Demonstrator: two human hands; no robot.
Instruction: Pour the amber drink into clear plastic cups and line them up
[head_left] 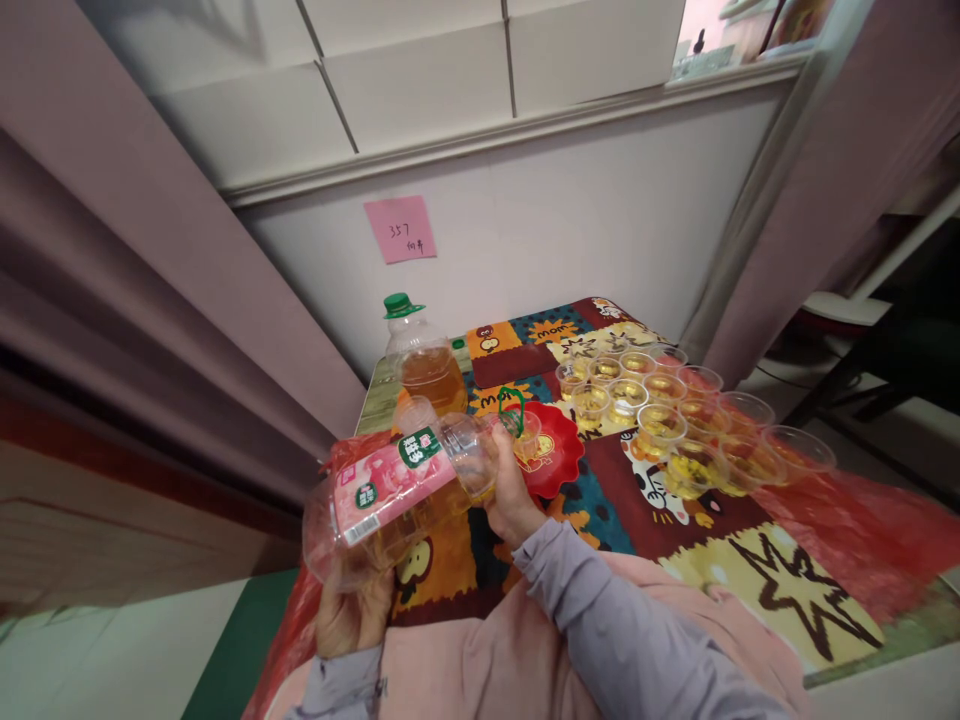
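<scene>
A large clear plastic juice bottle [397, 485] with a pink label lies tilted across both hands, its mouth toward the right. My left hand [354, 610] supports the bottle's base from below, fingers curled around it. With my right hand [514, 500] I grip the bottle near its neck, where a green ring handle [512, 400] shows. Some amber liquid is inside the bottle. Just beyond the neck, a clear plastic cup [531, 435] stands on a red scalloped plate [566, 455]. The bottle's mouth partly covers that cup, and I cannot tell whether liquid is flowing.
Several clear cups [628, 400] with yellowish liquid stand in rows at the right. A second bottle [431, 375] with a green cap stands at the back left. Another clear cup [415, 413] is behind the held bottle. A patterned mat [622, 500] and red plastic sheeting [862, 540] cover the table.
</scene>
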